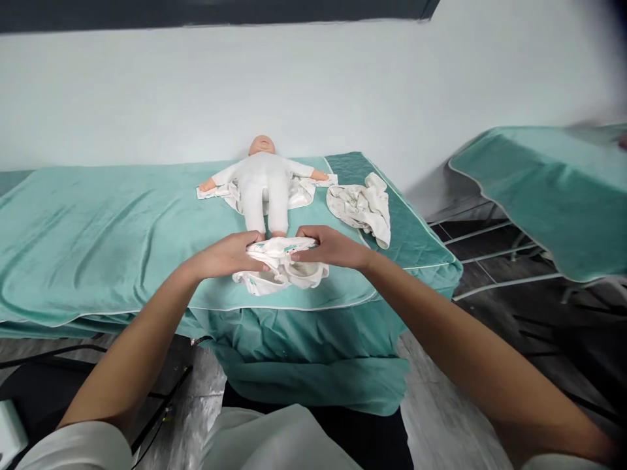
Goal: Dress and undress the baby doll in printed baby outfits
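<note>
Teal bed (98, 235), hands (228, 256) (337, 248) outstretched, pinching cloth (278, 247)

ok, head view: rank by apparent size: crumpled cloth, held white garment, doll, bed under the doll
1. bed
2. doll
3. crumpled cloth and held white garment: look alike, garment nearer, so unranked
</note>
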### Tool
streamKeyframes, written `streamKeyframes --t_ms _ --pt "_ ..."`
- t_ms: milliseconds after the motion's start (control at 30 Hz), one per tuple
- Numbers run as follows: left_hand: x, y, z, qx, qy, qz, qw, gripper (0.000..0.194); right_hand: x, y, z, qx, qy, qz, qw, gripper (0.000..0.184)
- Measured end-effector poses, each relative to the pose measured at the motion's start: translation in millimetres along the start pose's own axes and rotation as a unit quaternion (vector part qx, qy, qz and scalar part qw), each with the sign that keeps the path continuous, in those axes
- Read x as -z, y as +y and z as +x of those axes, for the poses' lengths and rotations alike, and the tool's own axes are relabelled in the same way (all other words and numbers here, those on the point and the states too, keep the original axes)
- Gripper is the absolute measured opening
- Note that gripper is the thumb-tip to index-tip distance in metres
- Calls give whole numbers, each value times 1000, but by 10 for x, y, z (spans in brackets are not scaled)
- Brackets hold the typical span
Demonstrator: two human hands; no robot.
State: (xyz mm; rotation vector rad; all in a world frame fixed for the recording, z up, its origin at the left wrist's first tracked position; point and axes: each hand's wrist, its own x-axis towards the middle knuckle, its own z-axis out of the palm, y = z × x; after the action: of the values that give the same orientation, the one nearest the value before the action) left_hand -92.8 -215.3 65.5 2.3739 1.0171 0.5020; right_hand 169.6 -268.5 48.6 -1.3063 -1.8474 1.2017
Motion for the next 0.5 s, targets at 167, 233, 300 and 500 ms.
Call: streamKeyframes --t_ms 167,233,300,500 --pt "496 118 228 -29 -106 29 994 38 322 -415 -37 33 -12 -73 997 47" --pt "754 228 363 -11 17 58 998 35 509 -664 7 55 20 -109 992 49" --pt "992 431 455 -5 128 95 987 30 681 -945 53 67 60 -125 988 49" --pt "1314 1225 349 -105 229 129 959 11 849 -1734 65 128 128 -130 975 41"
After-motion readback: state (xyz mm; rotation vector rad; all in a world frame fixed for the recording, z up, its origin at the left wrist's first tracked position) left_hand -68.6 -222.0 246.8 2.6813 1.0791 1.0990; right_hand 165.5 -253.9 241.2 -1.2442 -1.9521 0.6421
